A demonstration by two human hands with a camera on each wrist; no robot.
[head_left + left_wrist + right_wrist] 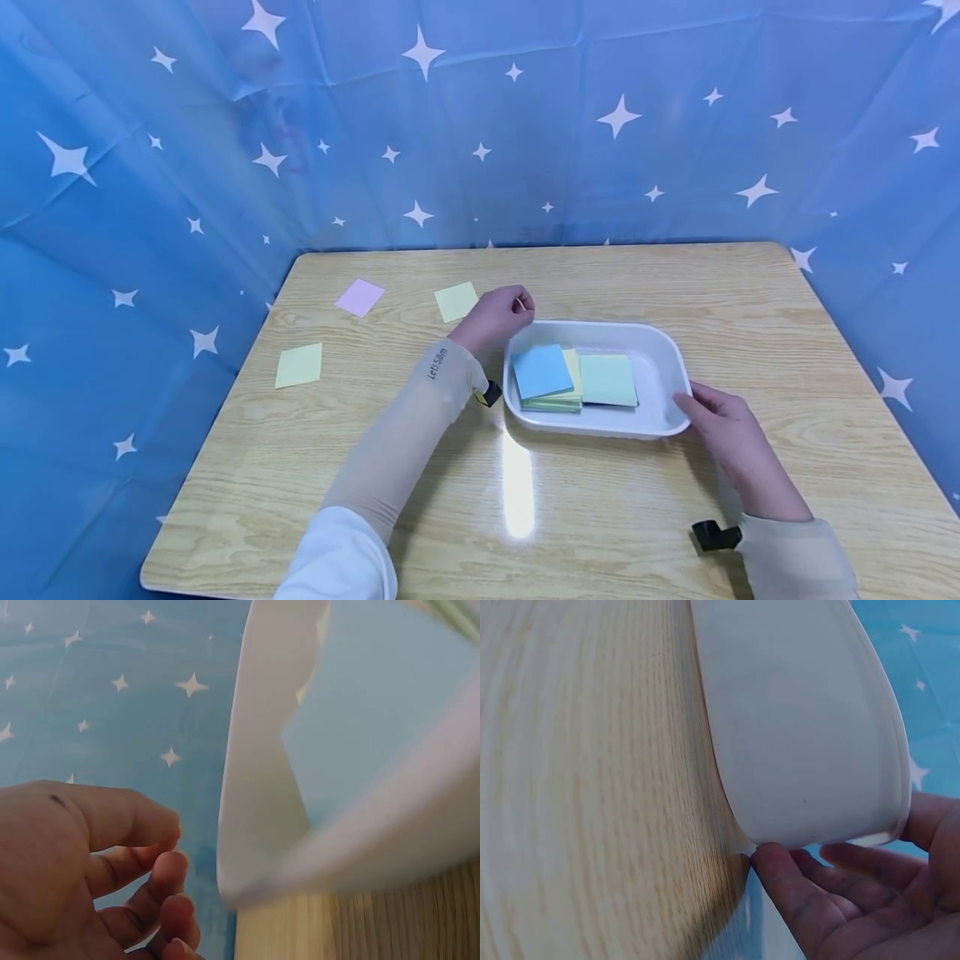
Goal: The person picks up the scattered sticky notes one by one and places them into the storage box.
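A white plastic tray (660,367) with rounded corners stands on the table. Inside it lie a blue sticky note (542,372) on top of yellow and green ones, and a pale green sticky note pad (609,381) beside them. My right hand (720,421) grips the tray's right end, thumb at the rim and fingers against the outer wall below, as the right wrist view shows. Near the tray's far left corner is my left hand (498,317). Its fingers (161,881) are loosely bent, with nothing seen between them, and stand apart from the tray wall in the left wrist view.
On the wooden table (600,500), left of the tray, lie a purple sticky note (360,297), a yellow one (455,302) close behind my left hand, and another pale yellow one (298,366). A blue curtain (540,125) with white stars hangs behind the table.
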